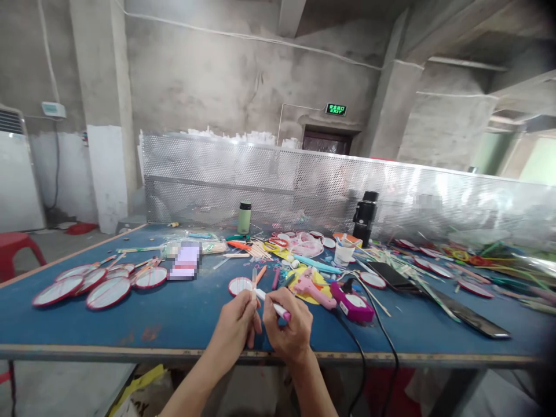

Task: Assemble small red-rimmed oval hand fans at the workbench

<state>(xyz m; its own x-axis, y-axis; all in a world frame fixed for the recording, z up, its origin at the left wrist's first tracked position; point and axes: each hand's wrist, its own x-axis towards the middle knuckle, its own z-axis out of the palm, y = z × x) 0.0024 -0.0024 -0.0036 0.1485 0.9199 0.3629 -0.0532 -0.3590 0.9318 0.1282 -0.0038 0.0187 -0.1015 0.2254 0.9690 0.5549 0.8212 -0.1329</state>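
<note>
My left hand (pixel 237 319) is closed around a thin, flat, pale stick (pixel 254 279) that points upward from the fingers. In my right hand (pixel 290 325) is a white marker (pixel 277 307) with a pink end, its other end toward the stick. Both hands are close together above the front of the blue table. Just behind the left hand lies a round white disc with a red rim (pixel 239 286). An orange pen-like piece (pixel 261 273) lies beyond the fingers. A pink glue gun (pixel 313 289) rests to the right on something yellow.
Several red-rimmed discs on sticks (pixel 108 291) lie at left, near a blurred-out phone-like item (pixel 186 260). To the right are a purple box (pixel 354 303), black cables (pixel 357 341) and a dark flat object (pixel 469 315). A green bottle (pixel 244 219) and black flask (pixel 366 219) stand behind.
</note>
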